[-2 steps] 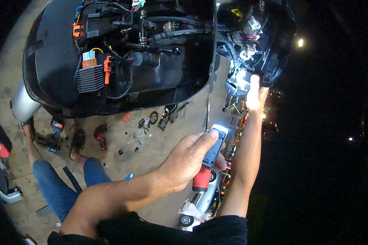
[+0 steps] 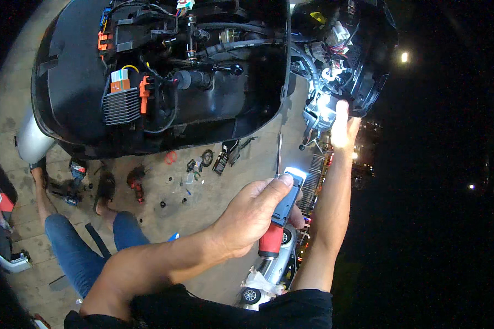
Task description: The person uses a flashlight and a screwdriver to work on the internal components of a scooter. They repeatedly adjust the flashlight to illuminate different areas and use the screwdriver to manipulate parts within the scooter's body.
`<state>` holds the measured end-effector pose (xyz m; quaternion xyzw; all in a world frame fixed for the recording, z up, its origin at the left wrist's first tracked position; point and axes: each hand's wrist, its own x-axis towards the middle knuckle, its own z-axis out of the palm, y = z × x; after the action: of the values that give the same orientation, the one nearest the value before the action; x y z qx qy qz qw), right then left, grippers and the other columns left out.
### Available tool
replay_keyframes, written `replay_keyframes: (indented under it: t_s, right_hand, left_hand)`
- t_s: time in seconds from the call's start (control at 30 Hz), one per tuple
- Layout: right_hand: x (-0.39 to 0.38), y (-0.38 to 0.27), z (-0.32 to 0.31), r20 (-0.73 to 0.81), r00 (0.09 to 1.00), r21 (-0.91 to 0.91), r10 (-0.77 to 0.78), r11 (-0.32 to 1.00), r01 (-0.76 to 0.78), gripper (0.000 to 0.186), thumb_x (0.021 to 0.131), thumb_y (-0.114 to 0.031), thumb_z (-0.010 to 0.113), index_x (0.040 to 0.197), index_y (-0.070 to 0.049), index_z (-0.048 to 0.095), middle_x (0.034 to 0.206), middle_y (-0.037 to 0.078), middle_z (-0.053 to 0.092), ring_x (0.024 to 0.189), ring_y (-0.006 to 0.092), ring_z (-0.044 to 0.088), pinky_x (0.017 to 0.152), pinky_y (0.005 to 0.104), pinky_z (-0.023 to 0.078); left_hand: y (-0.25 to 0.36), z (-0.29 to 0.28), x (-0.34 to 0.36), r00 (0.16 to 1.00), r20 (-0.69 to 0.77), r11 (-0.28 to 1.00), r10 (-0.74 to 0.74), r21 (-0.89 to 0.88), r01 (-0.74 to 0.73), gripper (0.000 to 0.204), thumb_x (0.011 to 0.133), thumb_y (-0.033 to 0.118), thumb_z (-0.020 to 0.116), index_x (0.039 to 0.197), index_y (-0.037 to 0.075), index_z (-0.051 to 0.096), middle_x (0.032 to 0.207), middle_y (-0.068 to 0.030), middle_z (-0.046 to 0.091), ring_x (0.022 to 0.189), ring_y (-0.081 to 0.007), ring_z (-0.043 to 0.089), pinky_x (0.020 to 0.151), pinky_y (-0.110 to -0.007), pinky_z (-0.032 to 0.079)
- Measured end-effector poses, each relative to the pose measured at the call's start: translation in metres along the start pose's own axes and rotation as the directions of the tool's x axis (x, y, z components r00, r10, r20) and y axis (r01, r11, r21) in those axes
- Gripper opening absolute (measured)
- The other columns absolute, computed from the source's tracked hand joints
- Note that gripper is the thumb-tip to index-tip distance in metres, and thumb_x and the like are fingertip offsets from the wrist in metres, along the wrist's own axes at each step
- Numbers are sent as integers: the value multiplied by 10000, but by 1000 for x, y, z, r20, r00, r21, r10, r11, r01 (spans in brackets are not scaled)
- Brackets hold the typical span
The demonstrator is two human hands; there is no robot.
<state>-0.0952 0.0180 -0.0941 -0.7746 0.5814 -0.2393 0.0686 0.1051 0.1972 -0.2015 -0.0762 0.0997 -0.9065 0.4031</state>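
Barely anything has moved since the earlier frame; the lit work light [image 2: 284, 207] stays gripped in the left hand [image 2: 252, 211], below the wired black assembly [image 2: 336, 72]. Up there, the right hand [image 2: 343, 129] touches its brightly lit lower end, thumb extended; I cannot tell whether it grips.

Flashlight [image 2: 284, 210]: smooth plas. Blk housing [image 2: 74, 93]: semi-gloss plas. Finned block [image 2: 122, 107]: ridged metal.
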Motion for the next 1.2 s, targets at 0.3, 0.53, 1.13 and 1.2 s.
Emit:
replay_keyframes:
  t_s: [0.3, 0.53, 1.13, 1.2]
  right_hand:
    - [-37, -11, 20, -286, 905, -99, -314, 949, 298, 488, 881, -140, 594, 1297, 43, 417, 1095, 117, 588, 909, 184, 584, 796, 308, 495]
    - [-100, -51, 90, -251, 902, 548, 351, 820, -167, 164, 951, -120, 524, 1028, 17, 570, 938, 134, 641, 707, 172, 623, 648, 289, 534]
    - [9, -22, 152, -263, 581, 841, 770, 478, -252, 94, 716, 67, 639, 782, 40, 578, 809, 93, 619, 675, 172, 583, 585, 319, 484]
    - [10, -16, 154, -269, 558, 811, 785, 497, -309, 106, 700, 76, 626, 775, 33, 564, 801, 83, 604, 674, 169, 564, 589, 323, 476]
  left_hand:
    - [9, 4, -5, 998, -52, 997, -25, 78, 29, 407, 995, 350, 406, 1076, -24, 547, 831, -125, 631, 741, -214, 624, 714, -324, 488]
    - [30, 32, -46, 988, -56, 969, -143, 193, 151, 454, 988, 402, 375, 1057, -16, 538, 815, -129, 645, 782, -164, 593, 789, -283, 440]
    - [42, 82, -97, 994, -106, 937, -40, 341, 75, 474, 987, 418, 391, 1053, -26, 543, 783, -147, 648, 740, -171, 608, 730, -268, 451]
    - [43, 86, -97, 991, -129, 944, -26, 324, 67, 461, 987, 408, 398, 1049, -25, 543, 784, -150, 648, 738, -178, 611, 735, -277, 456]
